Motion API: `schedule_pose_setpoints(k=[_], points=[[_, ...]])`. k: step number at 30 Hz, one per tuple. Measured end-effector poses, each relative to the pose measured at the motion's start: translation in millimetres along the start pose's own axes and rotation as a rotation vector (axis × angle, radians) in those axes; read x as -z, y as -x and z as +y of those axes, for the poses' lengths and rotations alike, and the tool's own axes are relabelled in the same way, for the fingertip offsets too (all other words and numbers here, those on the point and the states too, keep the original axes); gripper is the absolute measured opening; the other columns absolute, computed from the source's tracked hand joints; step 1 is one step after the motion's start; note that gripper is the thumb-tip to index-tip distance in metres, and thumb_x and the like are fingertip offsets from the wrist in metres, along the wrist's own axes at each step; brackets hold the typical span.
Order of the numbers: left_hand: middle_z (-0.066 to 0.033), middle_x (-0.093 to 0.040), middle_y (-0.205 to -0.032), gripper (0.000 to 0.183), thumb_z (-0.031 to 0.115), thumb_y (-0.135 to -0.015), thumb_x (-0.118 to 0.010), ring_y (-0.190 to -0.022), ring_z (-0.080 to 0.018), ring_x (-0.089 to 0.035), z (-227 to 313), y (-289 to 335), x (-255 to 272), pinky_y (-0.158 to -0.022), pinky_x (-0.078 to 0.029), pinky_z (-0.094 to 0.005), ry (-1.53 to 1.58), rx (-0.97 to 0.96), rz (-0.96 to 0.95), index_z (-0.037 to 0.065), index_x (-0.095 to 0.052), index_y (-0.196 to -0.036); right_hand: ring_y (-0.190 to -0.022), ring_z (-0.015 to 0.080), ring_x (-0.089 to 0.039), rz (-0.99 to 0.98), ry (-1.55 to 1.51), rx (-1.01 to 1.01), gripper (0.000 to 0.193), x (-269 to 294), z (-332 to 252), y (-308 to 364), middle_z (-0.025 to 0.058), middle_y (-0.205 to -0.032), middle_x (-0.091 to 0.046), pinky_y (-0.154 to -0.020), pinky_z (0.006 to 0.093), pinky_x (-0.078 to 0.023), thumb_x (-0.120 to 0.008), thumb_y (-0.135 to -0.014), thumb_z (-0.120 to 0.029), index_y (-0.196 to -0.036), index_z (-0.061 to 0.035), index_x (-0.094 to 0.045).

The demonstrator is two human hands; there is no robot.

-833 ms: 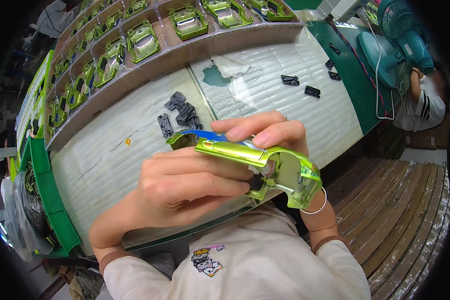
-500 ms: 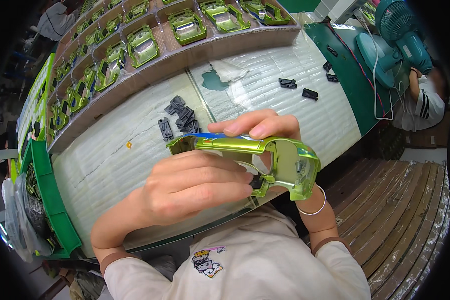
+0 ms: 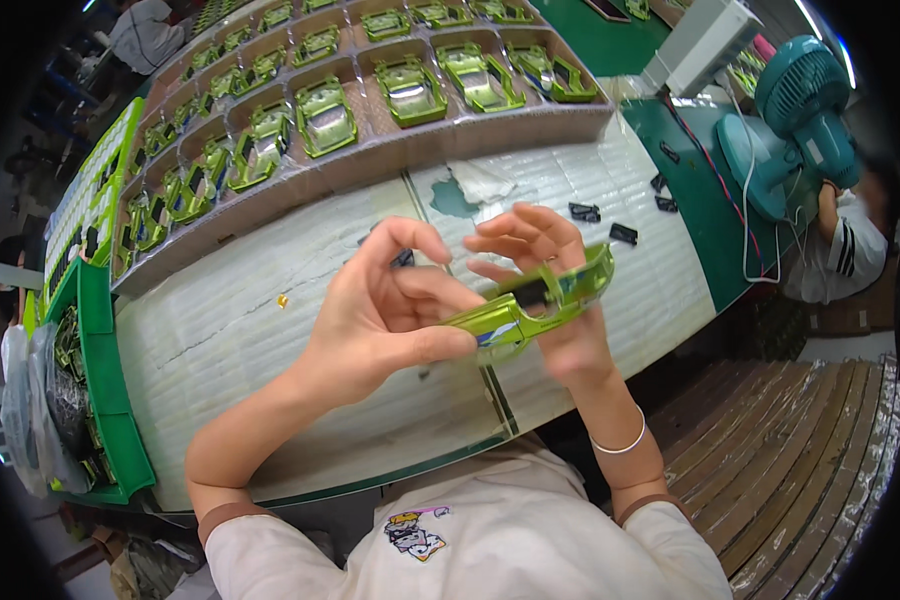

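Observation:
Between my hands, above the table, is a shiny green plastic housing (image 3: 505, 318) with a blue patch on its side and a dark part inside. My left hand (image 3: 365, 315) pinches its left end, thumb along the near side and fingers curled over the far side. The right end rests against my right hand (image 3: 577, 345), whose thumb side is hidden behind the housing while the fingers curl loosely above it, slightly blurred. Behind my left hand, small black plastic clips (image 3: 403, 258) show only in part.
A cardboard tray (image 3: 370, 165) with dividers holds rows of similar green housings at the back. A green bin (image 3: 120, 400) stands left. More black clips (image 3: 623, 233) lie right on the foam-covered table (image 3: 240, 400). A teal fan (image 3: 805, 95) and another person's arm (image 3: 827, 212) are far right.
The housing has been turned over and tilted, its right end now higher. My left hand has shifted its grip to the left end, and my right fingers have lifted off the top edge.

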State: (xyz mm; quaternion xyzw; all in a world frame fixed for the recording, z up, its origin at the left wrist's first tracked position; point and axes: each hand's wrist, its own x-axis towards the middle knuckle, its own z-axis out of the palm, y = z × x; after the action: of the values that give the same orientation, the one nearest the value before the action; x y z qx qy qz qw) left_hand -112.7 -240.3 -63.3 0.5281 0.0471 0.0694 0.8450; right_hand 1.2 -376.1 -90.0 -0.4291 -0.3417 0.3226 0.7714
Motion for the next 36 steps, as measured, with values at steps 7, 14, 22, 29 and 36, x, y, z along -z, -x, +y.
schedule_pose_setpoints(k=[7,14,22,29,36], points=[[-0.0143,-0.046,-0.112,0.069,-0.004,-0.069,-0.069,-0.083,-0.0228,-0.061,2.7,1.2,-4.3,-0.071,-0.051,-0.0307,0.457,0.124,-0.066,0.007,-0.026,-0.122,-0.113,0.0252,-0.045,-0.037,0.175,0.138,0.049,10.8,10.8,-7.4,0.0096,-0.111,-0.052,-0.094,0.0377,-0.039,-0.067,-0.075,-0.027,-0.116,-0.0048,-0.050],[-0.0126,-0.046,-0.110,0.065,-0.005,-0.073,-0.066,-0.089,-0.0218,-0.059,-2.3,2.7,-9.9,-0.076,-0.049,-0.0305,0.472,0.205,-0.059,0.006,-0.027,-0.124,-0.107,0.0211,-0.049,-0.256,0.238,0.478,0.027,8.9,19.5,-11.8,-0.0024,-0.089,-0.059,-0.095,0.0382,-0.037,-0.075,-0.064,-0.017,-0.085,-0.0109,-0.060],[-0.0122,-0.048,-0.109,0.063,0.005,-0.069,-0.072,-0.097,-0.0191,-0.055,-0.6,5.1,-16.5,-0.080,-0.047,-0.0284,0.369,0.272,-0.049,0.004,-0.032,-0.118,-0.092,0.0183,-0.053,-0.279,0.146,0.368,0.014,7.3,7.7,-5.1,-0.0018,-0.075,-0.063,-0.100,0.0389,-0.025,-0.071,-0.069,-0.020,-0.075,-0.0137,-0.060],[-0.0141,-0.052,-0.111,0.054,0.011,-0.071,-0.072,-0.096,-0.0217,-0.056,24.6,9.3,-4.8,-0.079,-0.046,-0.0310,-0.705,-0.232,-0.376,-0.002,-0.042,-0.114,-0.086,0.0158,-0.054,-0.054,0.256,0.523,0.023,11.8,11.3,-0.5,-0.0013,-0.075,-0.062,-0.099,0.0369,-0.027,-0.073,-0.069,-0.013,-0.079,-0.0151,-0.052],[-0.0160,-0.052,-0.108,0.065,0.007,-0.053,-0.077,-0.096,-0.0311,-0.055,8.9,19.4,-22.3,-0.077,-0.047,-0.0341,-1.019,-0.487,-0.094,0.001,-0.048,-0.110,-0.083,0.0155,-0.054,0.041,0.301,0.542,0.030,5.4,17.7,3.6,-0.0016,-0.076,-0.060,-0.098,0.0389,-0.030,-0.074,-0.069,-0.017,-0.083,-0.0156,-0.047]])
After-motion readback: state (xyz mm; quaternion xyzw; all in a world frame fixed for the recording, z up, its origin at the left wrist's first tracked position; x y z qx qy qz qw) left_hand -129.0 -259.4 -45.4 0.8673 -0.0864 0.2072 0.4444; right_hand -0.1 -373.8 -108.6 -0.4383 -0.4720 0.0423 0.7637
